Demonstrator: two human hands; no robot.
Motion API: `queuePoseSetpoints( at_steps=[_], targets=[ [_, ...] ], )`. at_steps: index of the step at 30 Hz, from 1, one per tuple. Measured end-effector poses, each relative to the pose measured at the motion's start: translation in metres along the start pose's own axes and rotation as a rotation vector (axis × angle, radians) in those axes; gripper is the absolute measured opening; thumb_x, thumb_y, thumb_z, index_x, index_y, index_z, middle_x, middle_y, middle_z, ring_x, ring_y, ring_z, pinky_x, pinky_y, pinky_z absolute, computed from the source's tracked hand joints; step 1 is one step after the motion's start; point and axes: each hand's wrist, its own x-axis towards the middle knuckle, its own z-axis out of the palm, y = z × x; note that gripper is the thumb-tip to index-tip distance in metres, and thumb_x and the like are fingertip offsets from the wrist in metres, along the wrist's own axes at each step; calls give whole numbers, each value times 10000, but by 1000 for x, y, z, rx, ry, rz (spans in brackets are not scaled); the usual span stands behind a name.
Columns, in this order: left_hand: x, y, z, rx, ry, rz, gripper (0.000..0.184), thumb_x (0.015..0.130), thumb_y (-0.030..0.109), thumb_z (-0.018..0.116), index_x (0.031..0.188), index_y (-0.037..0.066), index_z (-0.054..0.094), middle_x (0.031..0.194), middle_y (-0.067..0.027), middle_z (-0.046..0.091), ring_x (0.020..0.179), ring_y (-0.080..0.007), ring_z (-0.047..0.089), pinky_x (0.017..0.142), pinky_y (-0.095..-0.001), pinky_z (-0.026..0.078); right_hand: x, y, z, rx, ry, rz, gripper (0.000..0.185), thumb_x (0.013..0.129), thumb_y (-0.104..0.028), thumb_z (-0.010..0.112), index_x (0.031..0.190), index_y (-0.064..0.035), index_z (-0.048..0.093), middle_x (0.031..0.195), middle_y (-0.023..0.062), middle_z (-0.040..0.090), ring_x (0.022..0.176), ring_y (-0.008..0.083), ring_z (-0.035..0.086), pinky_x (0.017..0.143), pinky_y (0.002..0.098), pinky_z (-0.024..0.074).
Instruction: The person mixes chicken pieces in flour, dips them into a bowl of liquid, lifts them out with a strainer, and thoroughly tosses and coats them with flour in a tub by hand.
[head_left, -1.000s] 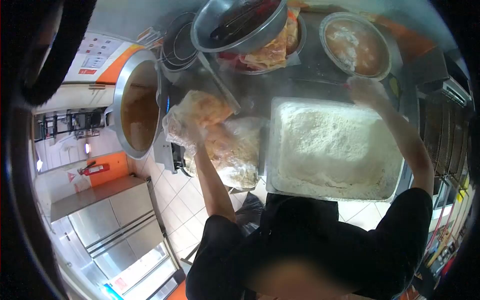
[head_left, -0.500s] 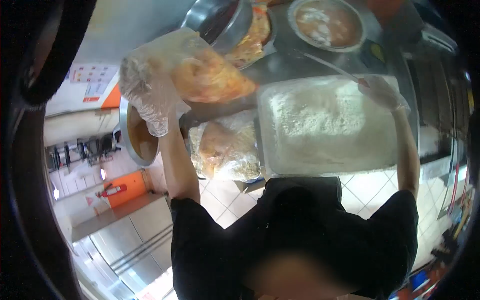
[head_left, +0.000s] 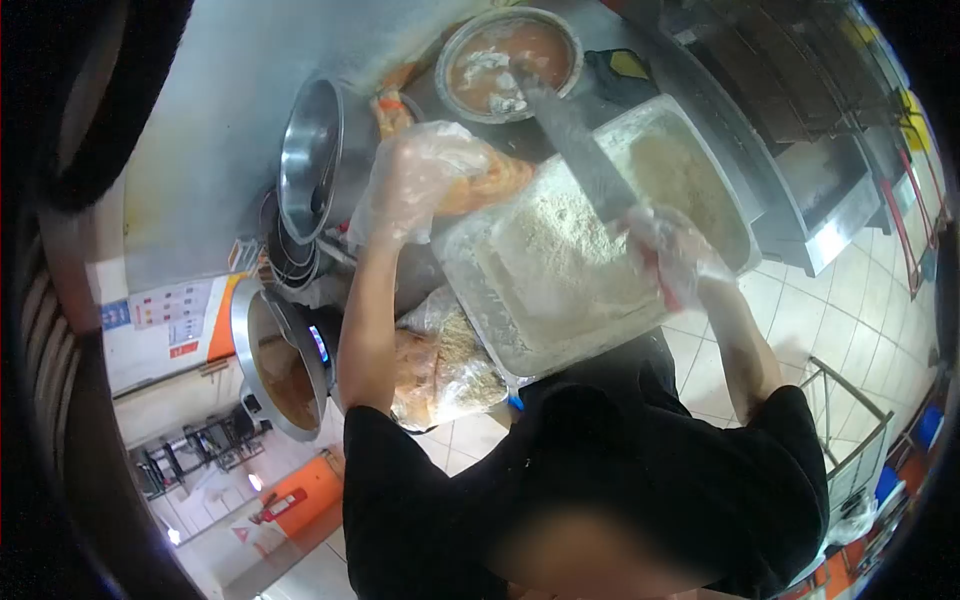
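My left hand (head_left: pixel 418 175), in a clear plastic glove, is closed on a clear plastic bag of orange-coated food (head_left: pixel 490 188), held above the left edge of a large tray (head_left: pixel 725 200). White flour (head_left: pixel 555 235) is spread in that tray. Over the tray's right side, my gloved right hand (head_left: pixel 680 255) grips a knife (head_left: pixel 580 150) with a broad blade, blurred by motion. Its tip points up and left, overlapping a round bowl (head_left: pixel 576 70) of pinkish-brown liquid with white powder on it. What the food in the bag is, I cannot make out.
A steel bowl (head_left: pixel 300 150) stands tilted at the left. Below it is a pot of brown liquid (head_left: pixel 285 385) beside a small lit display (head_left: pixel 319 344). Another plastic bag (head_left: pixel 465 375) with crumbs and tan pieces lies by my left forearm. Metal equipment (head_left: pixel 815 190) stands at the right.
My view has turned, so the tray now sits slanted. My right hand has moved left and nearer my body, with the knife raised over the tray. The bag has come closer to the tray.
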Motion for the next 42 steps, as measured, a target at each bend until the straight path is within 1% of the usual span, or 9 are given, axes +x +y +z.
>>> queuePoseSetpoints(
  at_steps=[6, 14, 19, 26, 28, 35, 36, 39, 42],
  targets=[
    [-19, 7, 20, 54, 333, -201, 95, 810, 87, 661, 882, 48, 710, 870, -103, 705, 813, -263, 675, 739, -357, 509, -12, 33, 9, 62, -198, -111, 439, 971, -451, 451, 1069, -47, 592, 624, 1, 515, 442, 107, 451, 412, 256, 378],
    [-34, 6, 22, 15, 368, -147, 135, 793, 25, 624, 891, -21, 705, 903, -131, 719, 825, -242, 696, 780, -339, 534, 25, 12, 70, -364, -177, -523, 432, 972, -356, 390, 989, 23, 597, 795, 176, 627, 821, 295, 634, 744, 427, 475],
    [-38, 5, 25, 47, 392, -124, 111, 789, 71, 648, 870, 28, 712, 835, -129, 706, 780, -260, 693, 716, -358, 534, 24, -54, 85, -369, -310, -84, 452, 979, -326, 346, 957, 29, 625, 838, 222, 643, 780, 310, 645, 759, 443, 483],
    [-47, 14, 22, 203, 425, -101, 113, 763, 20, 656, 863, -4, 702, 837, -128, 708, 762, -267, 689, 706, -344, 530, 90, 18, 93, -316, -480, -569, 329, 915, -260, 465, 976, 28, 611, 674, 143, 610, 619, 252, 614, 640, 400, 502],
    [-44, 6, 14, 38, 521, -195, 130, 754, 41, 659, 873, 51, 712, 847, -117, 703, 750, -285, 671, 681, -380, 505, 40, -34, 104, -296, -330, -230, 301, 913, -246, 461, 985, 5, 612, 670, 113, 587, 561, 223, 580, 589, 351, 491],
    [-62, 14, 19, 210, 378, -102, 185, 755, -27, 617, 924, -13, 691, 936, -168, 701, 842, -268, 690, 764, -345, 536, 61, -40, 104, -233, -513, -132, 419, 975, -306, 375, 1269, -54, 536, 993, 132, 632, 876, 245, 617, 787, 373, 489],
    [-65, 8, 17, 135, 522, -368, 167, 788, -20, 611, 940, -19, 681, 964, -147, 702, 855, -248, 682, 793, -341, 532, 44, -49, 100, -296, -485, -131, 403, 974, -303, 382, 1252, -63, 548, 1007, 134, 639, 897, 251, 624, 806, 375, 489],
    [-87, -20, 12, -34, 669, -353, 117, 783, 9, 654, 894, -2, 685, 947, -149, 702, 892, -258, 683, 792, -356, 520, 67, -1, 60, -739, -241, -625, 385, 974, -343, 431, 1142, -47, 610, 1030, 135, 674, 939, 289, 658, 816, 415, 510],
    [-113, -25, 34, -268, 777, -519, 258, 823, 4, 638, 1076, -12, 586, 1050, -135, 653, 1010, -222, 618, 888, -317, 469, 122, -32, 13, -976, 144, -582, 341, 959, -337, 473, 1015, -38, 627, 862, 191, 671, 794, 344, 670, 711, 436, 519]
  ],
)
